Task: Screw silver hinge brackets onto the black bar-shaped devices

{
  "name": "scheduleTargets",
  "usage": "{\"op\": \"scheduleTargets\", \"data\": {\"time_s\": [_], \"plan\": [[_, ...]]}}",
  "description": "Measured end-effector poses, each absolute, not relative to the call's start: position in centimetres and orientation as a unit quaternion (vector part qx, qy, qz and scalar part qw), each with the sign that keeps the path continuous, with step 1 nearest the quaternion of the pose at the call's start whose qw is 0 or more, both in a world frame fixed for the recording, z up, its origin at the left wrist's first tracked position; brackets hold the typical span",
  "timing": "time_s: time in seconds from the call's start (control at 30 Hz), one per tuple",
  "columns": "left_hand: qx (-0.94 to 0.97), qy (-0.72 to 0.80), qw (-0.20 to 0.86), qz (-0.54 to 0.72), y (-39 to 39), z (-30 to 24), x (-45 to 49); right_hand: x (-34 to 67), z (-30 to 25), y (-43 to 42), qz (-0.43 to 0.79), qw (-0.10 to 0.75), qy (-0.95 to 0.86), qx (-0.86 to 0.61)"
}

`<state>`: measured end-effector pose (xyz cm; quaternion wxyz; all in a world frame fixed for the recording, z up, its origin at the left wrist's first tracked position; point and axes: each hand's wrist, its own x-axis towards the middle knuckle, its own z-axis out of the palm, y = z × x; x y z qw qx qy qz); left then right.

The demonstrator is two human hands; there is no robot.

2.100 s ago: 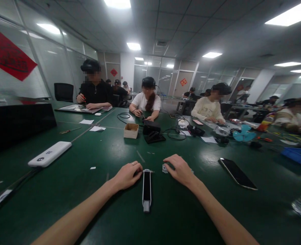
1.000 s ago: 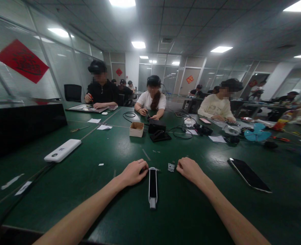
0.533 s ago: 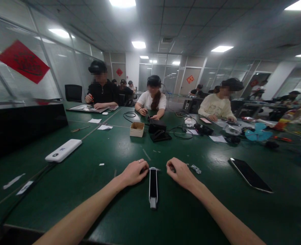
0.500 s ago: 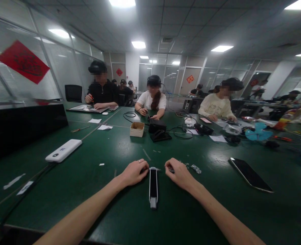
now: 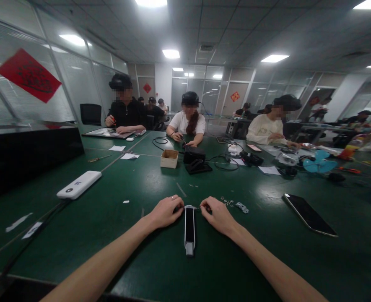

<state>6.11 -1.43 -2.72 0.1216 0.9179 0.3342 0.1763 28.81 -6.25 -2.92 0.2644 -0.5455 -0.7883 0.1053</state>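
A narrow white-framed object (image 5: pixel 190 226) with a black middle and a grey tip lies lengthwise in front of me. A thin metal rod (image 5: pixel 197 208) sticks out sideways from its far end. My left hand (image 5: pixel 166 212), with a ring on one finger, is closed, its fingertips against the left side of that end. On the other side, my right hand (image 5: pixel 216 214) pinches at the rod's right end; whatever sits between its fingertips is too small to make out. Several small metal rings (image 5: pixel 227 202) lie beyond the right hand, beside a small grey metal piece (image 5: pixel 242 207).
A phone (image 5: pixel 309 214) lies to the right, a white power bank (image 5: pixel 79 184) with cables to the left. Ahead stand a small open box (image 5: pixel 169 159) and a black stand (image 5: pixel 198 161). A blue fan blade (image 5: pixel 320 162) is at far right. Several people sit across the green table.
My right hand has moved slightly left, bringing its fingertips to the rod's end. More of the small rings show now. The left hand stays at the object's far end.
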Motion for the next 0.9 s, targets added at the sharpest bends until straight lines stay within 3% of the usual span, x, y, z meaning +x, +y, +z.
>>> {"op": "scheduleTargets", "data": {"time_s": [0.9], "plan": [[0.917,0.337,0.122,0.172,-1.36,-2.98,6.04,28.43,-2.57,-6.74,0.101,0.244,-0.804,-0.533]]}}
